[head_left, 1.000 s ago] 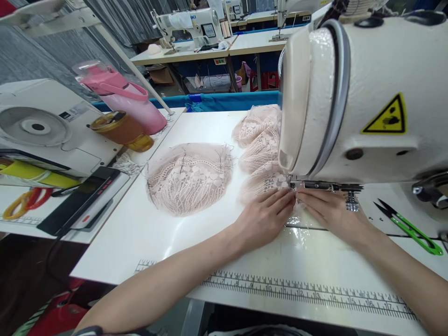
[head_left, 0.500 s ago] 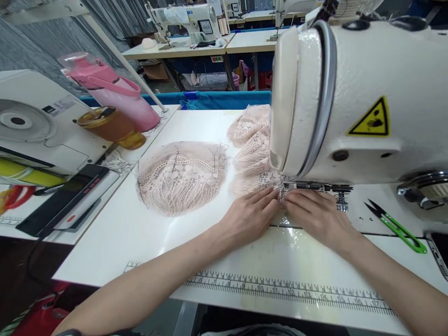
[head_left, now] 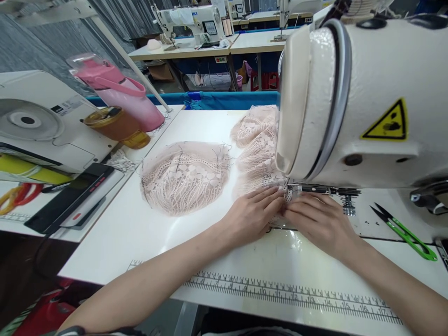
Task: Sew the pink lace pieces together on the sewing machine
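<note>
Pale pink lace fabric (head_left: 257, 161) lies bunched on the sewing table, running under the head of the sewing machine (head_left: 367, 102). My left hand (head_left: 254, 210) is closed on the lace's near edge, fingers pressed together, its thumb mostly hidden. Close beside it, my right hand (head_left: 320, 219) has its fingers bent and pinched on the same edge, just in front of the presser foot area. The needle is hidden by the machine head and my hands. A separate rounded lace piece (head_left: 185, 179) with dark loose threads rests flat to the left.
Green thread snips (head_left: 404, 231) lie right of my right hand. At left stand a pink bottle (head_left: 121, 95), an amber cup (head_left: 119, 126) and another machine (head_left: 45, 116). A printed ruler (head_left: 290, 296) runs along the table's front edge. More sewing machines (head_left: 196, 23) stand behind.
The whole view has shifted slightly, so most things sit further right. My hands stay on the lace by the machine; the right hand's fingers look a little more bent.
</note>
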A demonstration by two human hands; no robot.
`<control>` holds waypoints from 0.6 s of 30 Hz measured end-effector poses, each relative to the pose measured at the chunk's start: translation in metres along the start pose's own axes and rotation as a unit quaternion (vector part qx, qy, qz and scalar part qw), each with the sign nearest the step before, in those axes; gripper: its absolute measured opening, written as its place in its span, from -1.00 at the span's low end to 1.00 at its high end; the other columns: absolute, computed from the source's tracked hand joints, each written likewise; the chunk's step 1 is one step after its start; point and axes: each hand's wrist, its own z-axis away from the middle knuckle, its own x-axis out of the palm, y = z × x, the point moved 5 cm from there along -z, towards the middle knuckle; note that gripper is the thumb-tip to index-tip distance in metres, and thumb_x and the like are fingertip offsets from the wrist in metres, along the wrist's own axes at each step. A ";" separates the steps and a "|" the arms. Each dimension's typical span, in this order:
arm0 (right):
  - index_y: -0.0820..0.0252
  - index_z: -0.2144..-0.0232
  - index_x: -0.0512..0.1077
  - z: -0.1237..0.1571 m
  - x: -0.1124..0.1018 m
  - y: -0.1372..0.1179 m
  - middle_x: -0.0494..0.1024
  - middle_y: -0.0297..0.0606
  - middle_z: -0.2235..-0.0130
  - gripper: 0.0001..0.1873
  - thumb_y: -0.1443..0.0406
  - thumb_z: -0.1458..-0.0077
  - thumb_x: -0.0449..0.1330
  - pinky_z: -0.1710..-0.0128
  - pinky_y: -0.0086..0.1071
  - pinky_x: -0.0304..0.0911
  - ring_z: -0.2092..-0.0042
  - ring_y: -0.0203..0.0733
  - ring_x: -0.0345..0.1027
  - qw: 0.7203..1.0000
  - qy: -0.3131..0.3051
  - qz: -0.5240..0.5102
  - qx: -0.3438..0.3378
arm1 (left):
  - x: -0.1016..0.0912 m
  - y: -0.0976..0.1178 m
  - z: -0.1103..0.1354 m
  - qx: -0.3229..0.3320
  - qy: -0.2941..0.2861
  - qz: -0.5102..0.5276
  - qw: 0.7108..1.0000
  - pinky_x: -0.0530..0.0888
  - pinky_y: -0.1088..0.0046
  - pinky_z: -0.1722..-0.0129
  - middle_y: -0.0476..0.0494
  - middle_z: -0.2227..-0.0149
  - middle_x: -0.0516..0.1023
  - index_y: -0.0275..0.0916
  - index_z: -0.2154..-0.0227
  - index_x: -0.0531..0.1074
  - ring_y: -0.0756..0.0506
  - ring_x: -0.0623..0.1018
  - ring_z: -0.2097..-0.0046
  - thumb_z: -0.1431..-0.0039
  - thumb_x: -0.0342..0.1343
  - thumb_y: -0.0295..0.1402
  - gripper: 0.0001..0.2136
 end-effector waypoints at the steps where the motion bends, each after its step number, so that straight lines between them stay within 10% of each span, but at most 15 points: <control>1: 0.08 0.27 0.47 0.000 0.000 -0.001 0.57 -0.41 0.23 -0.72 0.51 -0.10 0.07 0.10 -0.34 0.27 0.15 -0.30 0.39 1.000 -0.002 -0.004 -0.003 | -0.001 0.000 0.000 -0.001 0.002 -0.002 1.000 0.35 0.24 -0.19 -0.24 -0.10 0.41 -0.37 -0.02 0.31 -0.11 0.33 -0.20 -0.21 -0.13 -0.50 -0.67; 18: 0.14 0.25 0.42 0.004 0.003 0.005 0.55 -0.38 0.20 -0.76 0.51 -0.12 0.06 0.11 -0.37 0.24 0.08 -0.28 0.36 1.000 -0.019 0.008 0.000 | 0.003 0.001 0.000 -0.017 -0.011 -0.043 0.999 0.34 0.23 -0.19 -0.26 -0.14 0.37 -0.42 -0.07 0.27 -0.18 0.31 -0.21 -0.09 -0.06 -0.46 -0.57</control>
